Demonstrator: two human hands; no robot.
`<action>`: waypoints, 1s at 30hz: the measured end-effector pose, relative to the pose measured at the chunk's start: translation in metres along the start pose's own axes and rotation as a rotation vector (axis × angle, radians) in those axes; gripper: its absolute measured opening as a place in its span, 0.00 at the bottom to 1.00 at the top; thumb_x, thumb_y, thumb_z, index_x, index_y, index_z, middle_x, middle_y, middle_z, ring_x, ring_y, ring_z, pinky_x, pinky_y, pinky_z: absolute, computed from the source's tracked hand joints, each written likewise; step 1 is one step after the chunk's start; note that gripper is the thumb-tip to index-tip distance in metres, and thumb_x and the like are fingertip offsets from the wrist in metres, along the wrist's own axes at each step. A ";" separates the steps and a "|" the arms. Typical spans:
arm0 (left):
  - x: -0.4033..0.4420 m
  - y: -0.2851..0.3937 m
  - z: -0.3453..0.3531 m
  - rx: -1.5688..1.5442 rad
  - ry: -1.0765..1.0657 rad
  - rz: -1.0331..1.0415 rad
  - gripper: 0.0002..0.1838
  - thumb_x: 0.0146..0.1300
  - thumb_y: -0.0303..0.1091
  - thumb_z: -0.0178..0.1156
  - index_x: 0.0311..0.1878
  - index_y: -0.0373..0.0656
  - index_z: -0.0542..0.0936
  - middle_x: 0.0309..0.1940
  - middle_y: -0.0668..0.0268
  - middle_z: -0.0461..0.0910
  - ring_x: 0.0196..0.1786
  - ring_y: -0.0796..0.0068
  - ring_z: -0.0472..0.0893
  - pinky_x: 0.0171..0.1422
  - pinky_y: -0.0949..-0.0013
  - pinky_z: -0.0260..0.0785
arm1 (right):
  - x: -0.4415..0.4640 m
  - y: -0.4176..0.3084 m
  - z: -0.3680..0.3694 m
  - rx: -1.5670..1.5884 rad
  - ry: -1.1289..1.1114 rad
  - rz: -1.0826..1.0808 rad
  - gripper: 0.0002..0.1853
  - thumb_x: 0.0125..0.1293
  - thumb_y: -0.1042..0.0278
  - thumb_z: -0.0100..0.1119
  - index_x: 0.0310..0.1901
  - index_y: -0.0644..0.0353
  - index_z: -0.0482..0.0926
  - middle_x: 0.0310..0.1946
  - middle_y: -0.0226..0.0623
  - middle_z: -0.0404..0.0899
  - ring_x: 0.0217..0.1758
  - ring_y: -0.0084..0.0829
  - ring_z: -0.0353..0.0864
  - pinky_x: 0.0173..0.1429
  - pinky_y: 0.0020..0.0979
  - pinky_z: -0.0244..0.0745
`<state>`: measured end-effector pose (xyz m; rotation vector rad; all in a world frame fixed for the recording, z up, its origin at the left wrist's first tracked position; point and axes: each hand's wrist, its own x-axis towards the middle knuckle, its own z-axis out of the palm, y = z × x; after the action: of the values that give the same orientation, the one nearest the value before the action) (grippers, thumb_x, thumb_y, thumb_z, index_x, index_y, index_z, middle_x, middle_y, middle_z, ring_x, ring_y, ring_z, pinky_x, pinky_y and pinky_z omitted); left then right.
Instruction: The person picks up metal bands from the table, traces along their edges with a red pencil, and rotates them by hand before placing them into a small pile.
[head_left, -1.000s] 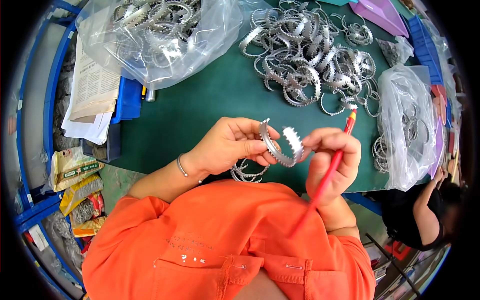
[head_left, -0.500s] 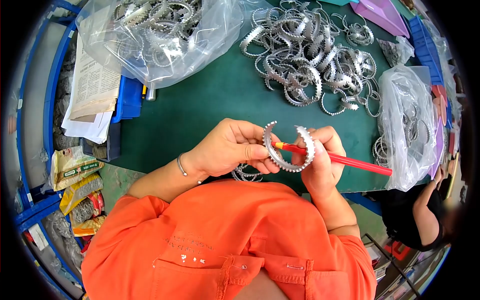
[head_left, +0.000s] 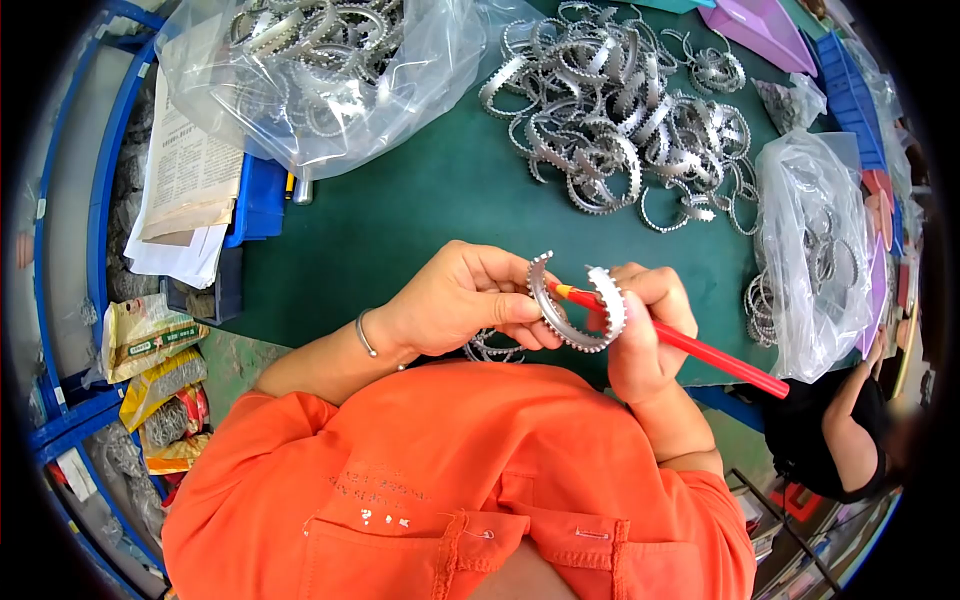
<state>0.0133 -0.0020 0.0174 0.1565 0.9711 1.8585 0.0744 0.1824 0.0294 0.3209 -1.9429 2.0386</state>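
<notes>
My left hand [head_left: 455, 300] pinches the left side of an open, toothed silver metal ring [head_left: 612, 305] between thumb and fingers. The ring's gap faces up, away from my body. Wrapped round a slim red pen-like tool [head_left: 728, 364] with a yellow section near its tip, my right hand [head_left: 648, 335] sits at the ring's right side. The tool's front end reaches inside the ring, towards its left inner wall; whether its tip touches the metal I cannot tell. A few similar rings [head_left: 492, 348] lie below my left hand at the table edge, partly hidden.
A pile of toothed rings [head_left: 610, 110] spreads across the green table [head_left: 400, 210]. Clear plastic bags with rings stand at the back left [head_left: 340, 140] and right [head_left: 815, 290]. Papers [head_left: 190, 180] rest by a blue bin [head_left: 262, 200]. Another person's arm [head_left: 855, 440] shows at right.
The ring has tilted slightly in my fingers and sits a little lower. The red tool's rear end has swung downward, towards me, with my right hand. My left hand has barely moved.
</notes>
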 end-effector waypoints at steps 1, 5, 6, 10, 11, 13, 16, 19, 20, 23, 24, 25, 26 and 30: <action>0.000 0.001 0.001 -0.001 0.005 -0.001 0.12 0.60 0.23 0.53 0.47 0.30 0.73 0.37 0.54 0.79 0.38 0.66 0.81 0.42 0.71 0.76 | 0.000 0.000 -0.002 0.008 0.039 -0.032 0.06 0.62 0.77 0.45 0.28 0.67 0.67 0.23 0.42 0.74 0.20 0.24 0.69 0.25 0.24 0.65; -0.001 0.008 0.003 0.136 0.048 0.035 0.12 0.61 0.23 0.53 0.47 0.29 0.73 0.37 0.54 0.79 0.39 0.66 0.81 0.42 0.71 0.76 | 0.001 -0.003 -0.006 0.075 0.193 -0.029 0.09 0.66 0.71 0.43 0.41 0.68 0.69 0.29 0.42 0.75 0.25 0.23 0.69 0.30 0.23 0.67; -0.001 0.010 0.005 0.139 0.044 0.041 0.12 0.61 0.23 0.53 0.47 0.29 0.73 0.37 0.54 0.79 0.39 0.66 0.81 0.42 0.71 0.76 | 0.001 -0.001 -0.008 0.069 0.166 -0.019 0.09 0.65 0.71 0.47 0.44 0.66 0.70 0.33 0.43 0.76 0.27 0.24 0.70 0.34 0.24 0.69; -0.004 0.015 0.013 0.260 0.212 0.221 0.11 0.58 0.19 0.54 0.45 0.28 0.73 0.36 0.54 0.78 0.38 0.67 0.81 0.44 0.68 0.76 | -0.001 0.005 -0.017 -0.036 0.083 0.019 0.12 0.54 0.86 0.57 0.40 0.65 0.72 0.37 0.45 0.77 0.39 0.30 0.78 0.43 0.27 0.74; -0.004 0.015 0.014 0.276 0.249 0.292 0.11 0.57 0.18 0.54 0.45 0.28 0.74 0.37 0.55 0.78 0.40 0.68 0.80 0.46 0.69 0.75 | -0.001 0.007 -0.017 -0.044 0.077 0.015 0.12 0.54 0.86 0.57 0.40 0.65 0.72 0.37 0.45 0.77 0.39 0.30 0.78 0.43 0.27 0.74; -0.002 0.012 0.011 0.386 0.209 0.495 0.13 0.54 0.16 0.57 0.44 0.30 0.75 0.38 0.61 0.75 0.40 0.74 0.78 0.46 0.74 0.73 | -0.004 0.007 -0.015 0.185 0.165 0.240 0.13 0.54 0.87 0.55 0.42 0.65 0.70 0.39 0.48 0.77 0.40 0.30 0.78 0.45 0.28 0.75; -0.004 0.018 0.018 0.601 0.233 0.635 0.11 0.53 0.15 0.58 0.41 0.31 0.77 0.38 0.60 0.74 0.39 0.76 0.78 0.43 0.76 0.73 | -0.008 0.011 -0.011 0.279 0.185 0.293 0.15 0.54 0.89 0.54 0.43 0.66 0.69 0.39 0.47 0.77 0.43 0.31 0.78 0.46 0.32 0.77; -0.004 0.021 0.022 0.634 0.221 0.658 0.10 0.52 0.13 0.57 0.39 0.30 0.76 0.37 0.58 0.74 0.38 0.74 0.77 0.42 0.75 0.73 | -0.012 0.015 -0.008 0.312 0.199 0.305 0.15 0.54 0.89 0.54 0.44 0.67 0.69 0.37 0.46 0.77 0.42 0.32 0.78 0.45 0.31 0.78; -0.004 0.022 0.024 0.627 0.210 0.654 0.10 0.52 0.14 0.58 0.39 0.30 0.77 0.37 0.59 0.73 0.38 0.75 0.76 0.41 0.76 0.73 | -0.013 0.016 -0.007 0.345 0.214 0.296 0.16 0.54 0.89 0.54 0.44 0.67 0.68 0.37 0.45 0.77 0.41 0.32 0.79 0.44 0.31 0.78; -0.003 0.020 0.023 0.635 0.188 0.686 0.10 0.53 0.16 0.58 0.40 0.31 0.77 0.38 0.60 0.74 0.38 0.76 0.78 0.41 0.78 0.73 | -0.014 0.013 -0.009 0.358 0.172 0.343 0.16 0.53 0.89 0.55 0.44 0.67 0.68 0.36 0.46 0.77 0.38 0.32 0.80 0.42 0.31 0.79; -0.003 0.020 0.023 0.635 0.188 0.685 0.10 0.53 0.16 0.58 0.40 0.31 0.77 0.38 0.60 0.74 0.38 0.76 0.78 0.41 0.78 0.73 | -0.014 0.013 -0.009 0.358 0.173 0.343 0.16 0.53 0.89 0.55 0.44 0.67 0.68 0.36 0.46 0.77 0.38 0.32 0.80 0.42 0.31 0.79; -0.003 0.020 0.024 0.615 0.178 0.678 0.09 0.54 0.16 0.57 0.40 0.31 0.77 0.38 0.60 0.74 0.38 0.76 0.78 0.41 0.78 0.73 | -0.014 0.013 -0.009 0.379 0.169 0.370 0.16 0.53 0.90 0.55 0.44 0.67 0.68 0.36 0.46 0.77 0.37 0.32 0.80 0.42 0.31 0.79; -0.003 0.020 0.024 0.594 0.169 0.670 0.09 0.54 0.16 0.57 0.40 0.31 0.77 0.38 0.60 0.74 0.37 0.76 0.78 0.41 0.77 0.73 | -0.014 0.012 -0.009 0.400 0.165 0.398 0.16 0.53 0.90 0.55 0.43 0.66 0.68 0.36 0.46 0.77 0.36 0.32 0.80 0.41 0.30 0.79; -0.003 0.020 0.023 0.533 0.179 0.625 0.08 0.56 0.16 0.55 0.40 0.30 0.77 0.38 0.60 0.74 0.37 0.76 0.78 0.41 0.77 0.73 | -0.019 0.010 -0.006 0.292 0.187 0.327 0.16 0.53 0.90 0.55 0.43 0.65 0.68 0.36 0.48 0.77 0.37 0.33 0.80 0.41 0.29 0.79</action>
<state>0.0118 0.0046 0.0470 0.6891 1.6727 2.1407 0.0888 0.1868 0.0133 -0.1343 -1.6726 2.4644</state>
